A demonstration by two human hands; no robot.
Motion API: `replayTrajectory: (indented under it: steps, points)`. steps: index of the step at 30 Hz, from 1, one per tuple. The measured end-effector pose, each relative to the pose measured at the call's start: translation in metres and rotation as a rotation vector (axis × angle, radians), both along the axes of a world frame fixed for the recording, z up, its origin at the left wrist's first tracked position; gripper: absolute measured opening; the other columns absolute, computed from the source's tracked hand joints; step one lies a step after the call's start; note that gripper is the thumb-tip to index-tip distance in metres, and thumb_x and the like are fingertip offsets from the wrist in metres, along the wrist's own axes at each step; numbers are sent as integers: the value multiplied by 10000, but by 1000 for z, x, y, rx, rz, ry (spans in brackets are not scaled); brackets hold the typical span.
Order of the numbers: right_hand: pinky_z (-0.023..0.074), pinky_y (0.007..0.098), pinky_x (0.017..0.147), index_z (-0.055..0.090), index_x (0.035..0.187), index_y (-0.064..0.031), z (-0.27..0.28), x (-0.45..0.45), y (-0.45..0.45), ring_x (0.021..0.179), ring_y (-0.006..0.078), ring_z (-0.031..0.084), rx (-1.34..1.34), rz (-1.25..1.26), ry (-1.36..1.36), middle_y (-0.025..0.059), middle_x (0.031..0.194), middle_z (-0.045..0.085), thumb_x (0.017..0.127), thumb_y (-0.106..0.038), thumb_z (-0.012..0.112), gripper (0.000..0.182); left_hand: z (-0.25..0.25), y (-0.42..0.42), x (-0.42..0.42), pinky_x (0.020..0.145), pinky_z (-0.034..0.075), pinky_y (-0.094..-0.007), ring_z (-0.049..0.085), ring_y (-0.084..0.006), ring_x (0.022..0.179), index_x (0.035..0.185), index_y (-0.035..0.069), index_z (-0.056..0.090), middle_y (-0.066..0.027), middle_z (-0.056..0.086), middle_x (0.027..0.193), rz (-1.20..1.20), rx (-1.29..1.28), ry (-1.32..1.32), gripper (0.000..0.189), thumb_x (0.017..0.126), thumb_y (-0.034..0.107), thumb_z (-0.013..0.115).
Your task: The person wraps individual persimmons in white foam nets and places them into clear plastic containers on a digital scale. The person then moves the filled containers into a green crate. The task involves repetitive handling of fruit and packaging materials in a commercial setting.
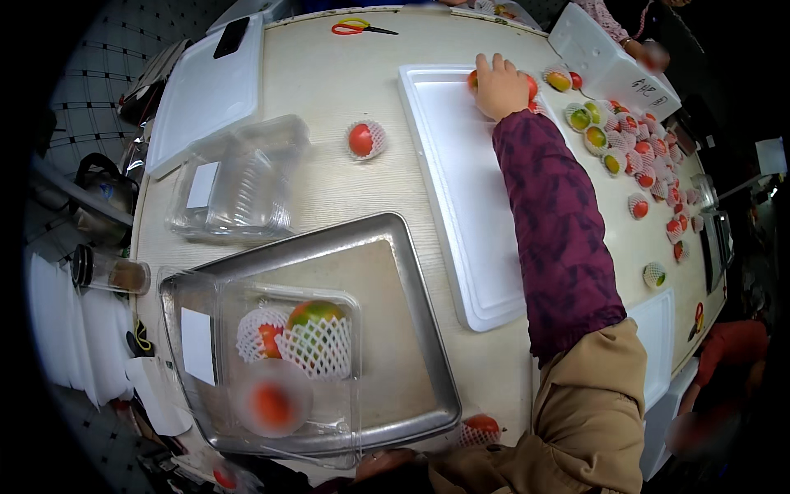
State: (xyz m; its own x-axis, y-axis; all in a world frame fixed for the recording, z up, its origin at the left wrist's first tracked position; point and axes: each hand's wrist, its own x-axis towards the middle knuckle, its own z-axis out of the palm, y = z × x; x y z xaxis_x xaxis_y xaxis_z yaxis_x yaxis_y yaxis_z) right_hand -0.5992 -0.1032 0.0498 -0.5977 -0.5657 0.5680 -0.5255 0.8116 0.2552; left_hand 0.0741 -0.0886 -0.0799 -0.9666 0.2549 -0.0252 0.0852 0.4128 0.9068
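Observation:
My right hand [503, 86], in a maroon oversleeve, reaches over the far end of a white foam lid [478, 216]. Red tomatoes [531, 87] show on both sides of the hand; its palm side is hidden. Only part of what looks like my left hand [389, 460] shows at the lower edge, its fingers hidden. Before me, a clear plastic clamshell box [355, 401] stands open on a metal tray [426, 321]. Inside are a large green-red tomato [315, 315] in a foam net, a smaller netted one [268, 339] and a blurred red one [271, 404].
Stacked clear boxes [241, 185] stand left, below a foam lid [210, 92] bearing a phone [232, 37]. Scissors [364, 28] lie at the far edge. One netted tomato [361, 139] is mid-table; many [642, 148] lie right, near a foam box [617, 55]. Other people [731, 352] are nearby.

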Motion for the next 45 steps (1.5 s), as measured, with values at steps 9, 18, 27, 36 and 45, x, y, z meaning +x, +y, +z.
replayTrajectory:
  steps: [9, 18, 27, 36, 45]
  points:
    - [289, 517, 1023, 609, 1092, -182, -19, -5, 1, 869, 330, 631, 168, -114, -114, 155, 868, 673, 837, -274, 536, 281, 38, -12, -37, 722, 510, -321, 628, -261, 859, 1056, 15, 598, -139, 630, 1014, 226, -138, 92, 253, 843, 150, 594]
    - [467, 312, 871, 445, 1281, -46, 81, 214, 88, 1006, 183, 566, -1148, 704, -1658, 97, 1110, 551, 828, -111, 643, 499, 79, 11, -52, 606, 487, -334, 614, -253, 728, 938, 15, 623, -116, 636, 865, 387, -117, 322, 223, 770, 158, 658]
    - [473, 422, 919, 368, 1321, -21, 69, 475, 202, 1192, 319, 487, -1612, 627, -2067, 240, 1331, 426, 882, -188, 556, 506, 138, 24, -49, 644, 466, -277, 581, -180, 715, 1000, 3, 593, -98, 598, 882, 632, 238, 147, 190, 833, 85, 628]
    - [402, 348, 992, 323, 1346, -9, 63, 562, 198, 1190, 248, 479, -1358, 509, -1898, 208, 1382, 387, 804, 6, 593, 605, 174, 41, -22, 702, 504, -272, 600, -164, 869, 1071, -5, 568, -103, 556, 1013, 595, 419, 100, 297, 812, 90, 679]
    - [450, 315, 910, 414, 1243, 2, 56, 568, 189, 1097, 219, 499, -1262, 437, -1705, 131, 1191, 463, 759, -58, 725, 579, 169, 36, -22, 876, 433, -276, 526, -127, 980, 1026, 18, 483, -91, 553, 1103, 646, 881, 9, 136, 910, 69, 534]
